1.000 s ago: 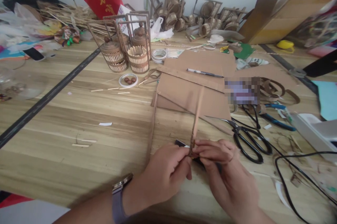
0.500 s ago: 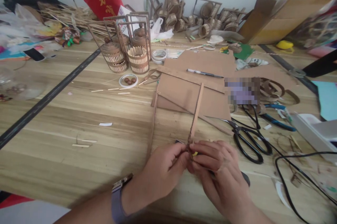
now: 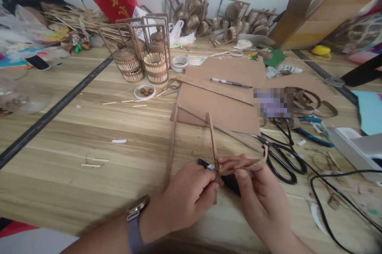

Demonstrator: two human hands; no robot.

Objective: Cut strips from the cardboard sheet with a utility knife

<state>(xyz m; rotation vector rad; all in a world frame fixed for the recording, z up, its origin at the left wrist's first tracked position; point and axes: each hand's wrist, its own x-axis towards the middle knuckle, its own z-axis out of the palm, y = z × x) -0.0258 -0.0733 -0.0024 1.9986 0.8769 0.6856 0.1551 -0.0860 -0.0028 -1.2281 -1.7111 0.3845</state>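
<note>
Over the near middle of the bench (image 3: 74, 134), the left hand (image 3: 191, 194) pinched a narrow brown strip (image 3: 212, 136), its grip clamped on the near end while the rest rose toward the far side. The right hand (image 3: 264, 204) had thumb and fingers together on a curling brown band (image 3: 253, 165) running rightward; whether the two were one piece, I could not tell. A partly hidden black object (image 3: 231, 184) showed beneath the hands. Black-handled scissors (image 3: 265, 141) lay just right, a cardboard sheet (image 3: 232, 116) beyond, and small slatted baskets (image 3: 156, 67) far left.
</note>
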